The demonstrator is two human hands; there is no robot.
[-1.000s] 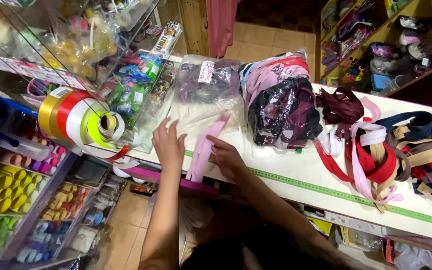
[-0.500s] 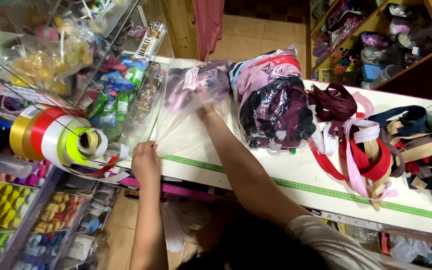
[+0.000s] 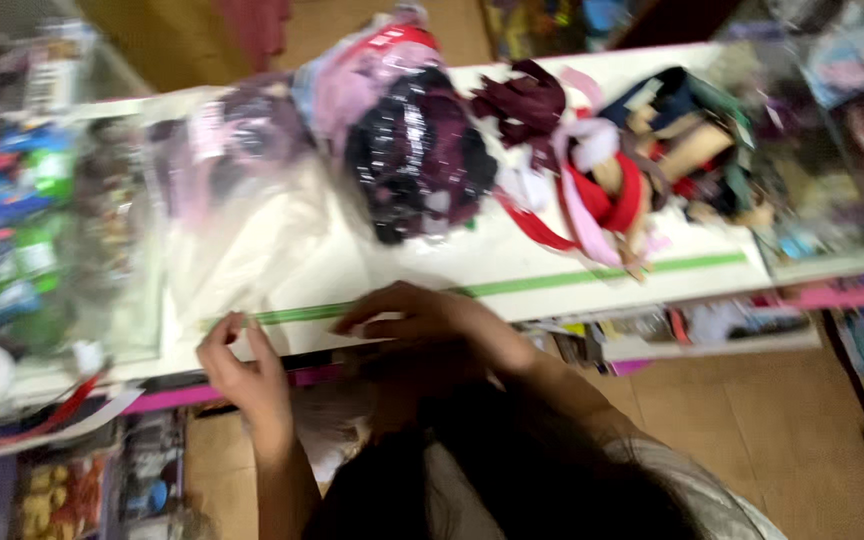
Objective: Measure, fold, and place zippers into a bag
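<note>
Pinching the near edge of a clear plastic bag (image 3: pixel 242 250) at lower left of the frame, the left hand (image 3: pixel 242 365) has thumb and fingers narrowed on the film. Just right of it, the right hand (image 3: pixel 422 312) lies flat, fingers spread, on the white counter (image 3: pixel 552 262) by the green measuring strip (image 3: pixel 592 277). The bag looks flattened and empty, so filling seems not begun. Farther up, bagged bundles (image 3: pixel 412 150) and loose ribbons (image 3: pixel 602 170) lie untouched.
</note>
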